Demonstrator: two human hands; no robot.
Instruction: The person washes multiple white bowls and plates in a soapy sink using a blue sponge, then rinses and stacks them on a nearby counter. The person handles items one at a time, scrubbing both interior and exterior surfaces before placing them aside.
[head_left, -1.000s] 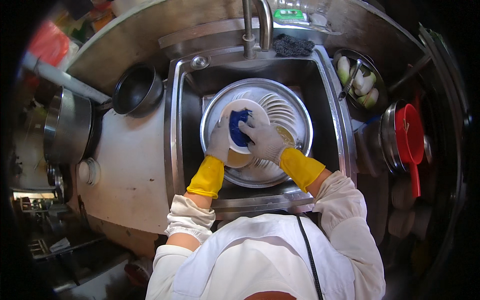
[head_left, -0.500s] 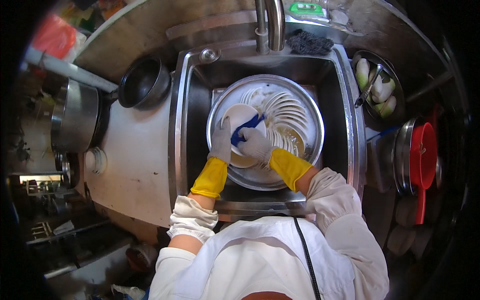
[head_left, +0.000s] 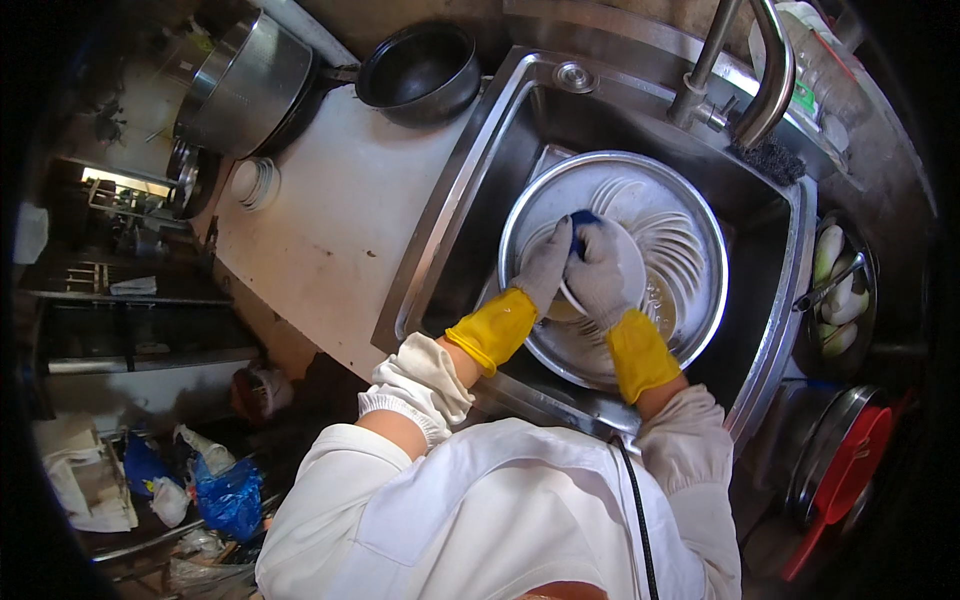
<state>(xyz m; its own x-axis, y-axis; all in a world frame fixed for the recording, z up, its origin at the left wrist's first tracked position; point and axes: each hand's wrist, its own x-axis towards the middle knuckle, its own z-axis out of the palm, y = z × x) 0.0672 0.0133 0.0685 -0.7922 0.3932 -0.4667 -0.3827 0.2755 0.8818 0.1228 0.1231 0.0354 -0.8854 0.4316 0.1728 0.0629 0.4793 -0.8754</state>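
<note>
Both hands wear whitish work gloves with yellow cuffs, over a round metal basin (head_left: 716,255) in the sink. My left hand (head_left: 543,262) is closed on the left edge of a white plate (head_left: 628,252). My right hand (head_left: 600,272) is closed on a dark blue cloth (head_left: 584,217) pressed against that plate. The right hand covers part of the plate and most of the cloth. Several white plates (head_left: 672,245) stand fanned in cloudy water in the basin, to the right of my hands.
A steel faucet (head_left: 775,80) curves over the sink's far right corner, near a dark scouring pad (head_left: 775,162). Left stands a white counter (head_left: 320,235) with a black pot (head_left: 420,75) and small white bowls (head_left: 255,184). Right are a bowl of pale green vegetables (head_left: 840,290) and a red strainer (head_left: 850,465).
The view has swung left, so the sink sits farther right and looks tilted. My hands have drawn closer together on the plate, and less of the blue cloth shows.
</note>
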